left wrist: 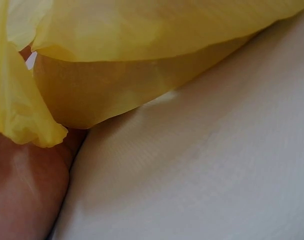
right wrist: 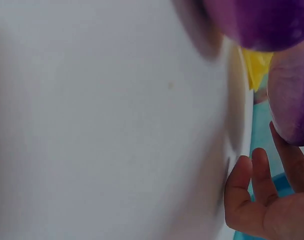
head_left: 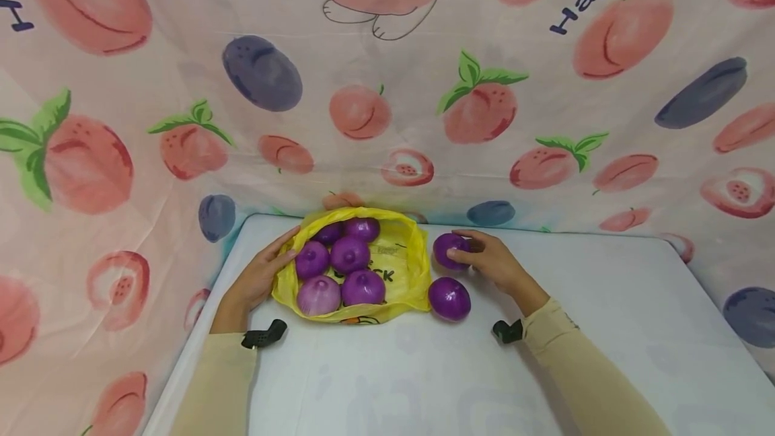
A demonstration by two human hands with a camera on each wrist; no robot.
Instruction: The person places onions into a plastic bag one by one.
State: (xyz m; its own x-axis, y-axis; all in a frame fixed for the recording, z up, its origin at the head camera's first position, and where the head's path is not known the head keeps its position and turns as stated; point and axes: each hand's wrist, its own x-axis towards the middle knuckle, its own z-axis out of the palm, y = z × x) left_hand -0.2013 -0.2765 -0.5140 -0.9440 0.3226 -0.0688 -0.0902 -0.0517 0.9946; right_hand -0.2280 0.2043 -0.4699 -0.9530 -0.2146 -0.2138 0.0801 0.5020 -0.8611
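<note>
A yellow plastic bag (head_left: 418, 274) lies with its mouth spread wide, and several purple onions (head_left: 350, 254) sit inside it, mostly toward its left. My left hand (head_left: 260, 274) grips the bag's left rim, its thumb over the edge; the left wrist view shows the bag's yellow film (left wrist: 142, 35) folded over part of the palm. To the right of the bag, my right hand (head_left: 490, 260) pinches a shiny purple onion (head_left: 448, 251) between thumb and fingers. Just in front of that onion, another purple onion (head_left: 450, 299) rests on the table beside the bag's right edge.
The table (head_left: 387, 382) wears a white cover. Behind it and at the left hangs a pink fruit-print curtain (head_left: 387, 73), close to the bag's far side. Black straps with small mounts (head_left: 264, 334) sit at both wrists.
</note>
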